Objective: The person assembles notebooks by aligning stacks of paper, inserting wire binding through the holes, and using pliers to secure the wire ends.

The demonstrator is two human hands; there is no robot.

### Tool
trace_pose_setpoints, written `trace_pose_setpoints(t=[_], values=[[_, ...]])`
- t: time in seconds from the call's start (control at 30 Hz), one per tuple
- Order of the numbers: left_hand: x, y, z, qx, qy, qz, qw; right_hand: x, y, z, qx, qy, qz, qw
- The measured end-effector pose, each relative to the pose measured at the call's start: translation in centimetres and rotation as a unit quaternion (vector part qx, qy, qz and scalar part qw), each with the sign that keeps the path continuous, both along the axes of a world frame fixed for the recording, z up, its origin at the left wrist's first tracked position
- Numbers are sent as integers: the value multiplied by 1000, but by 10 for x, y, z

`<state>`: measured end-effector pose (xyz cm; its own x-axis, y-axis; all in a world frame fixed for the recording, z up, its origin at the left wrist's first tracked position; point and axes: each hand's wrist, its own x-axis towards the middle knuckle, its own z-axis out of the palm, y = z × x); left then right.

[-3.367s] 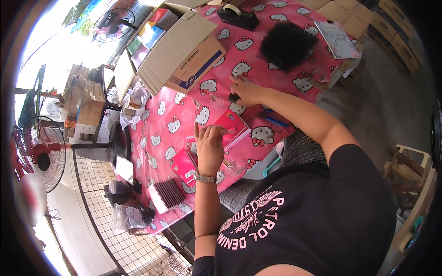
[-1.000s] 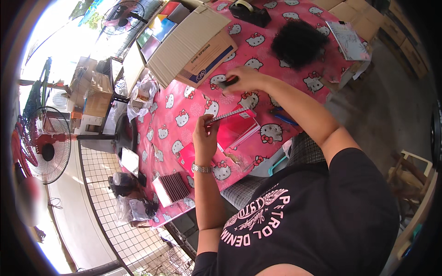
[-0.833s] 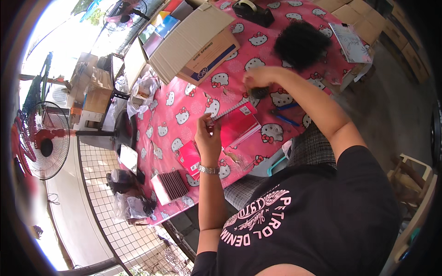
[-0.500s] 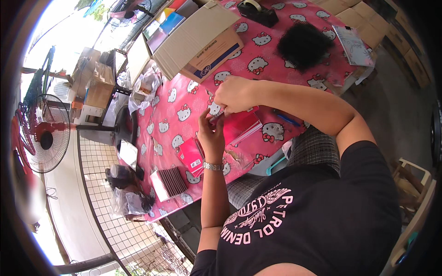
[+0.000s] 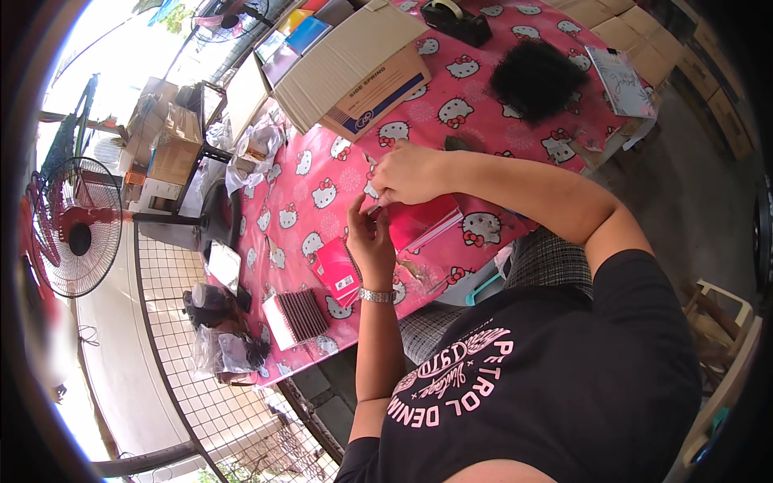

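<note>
My left hand [image 5: 370,239], with a metal watch on its wrist, reaches up beside a red notebook [image 5: 427,221] with white page edges. Its thumb and fingers curl together near the notebook's far left corner. My right hand [image 5: 411,173] is closed just beyond it, fingertips almost meeting those of the left. Whatever sits between the fingertips is too small and covered to make out. Another small stack of red notebooks [image 5: 336,271] lies left of my left wrist. Nearer the table edge rests a stack of spiral-bound notebooks [image 5: 295,318] with dark coils.
A cardboard box [image 5: 354,76] holding coloured folders stands at the far side of the pink patterned tablecloth [image 5: 322,169]. A tape dispenser [image 5: 455,22], a heap of black coils [image 5: 538,79] and a spiral notebook [image 5: 620,83] lie farther right. A fan [image 5: 80,229] stands left.
My right hand has shifted slightly nearer, and its forearm has dropped a little over the red notebook. The left hand stays almost in place. The whole view has tilted slightly.
</note>
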<state>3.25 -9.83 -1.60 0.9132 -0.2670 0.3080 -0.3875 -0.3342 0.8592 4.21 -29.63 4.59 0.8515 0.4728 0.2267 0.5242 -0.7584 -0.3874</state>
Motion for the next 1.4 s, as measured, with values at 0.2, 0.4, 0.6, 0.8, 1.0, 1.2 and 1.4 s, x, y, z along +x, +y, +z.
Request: trace_pose_setpoints(t=[0.2,0.4,0.6,0.8,1.0,1.2,1.4], values=[[-8,-8,11,-30,23,12,999,-4,4,50,-139,206,4,969],[-6,-2,6,33,33,-2,999,-19,-15,17,72,-167,-119,976],[1,-6,-1,-49,65,3,997,-93,-71,-101,216,-106,-360,901],[-1,-5,-2,13,26,18,999,-172,-51,-161,-25,-80,-351,933],[-10,-19,4,-51,-5,14,999,-137,-15,-86,225,-134,-276,925],[4,0,-20,-53,30,11,998,-108,30,-47,198,-166,-207,944],[2,3,-29,-72,-10,19,997,-101,39,-37,124,-172,-204,956]])
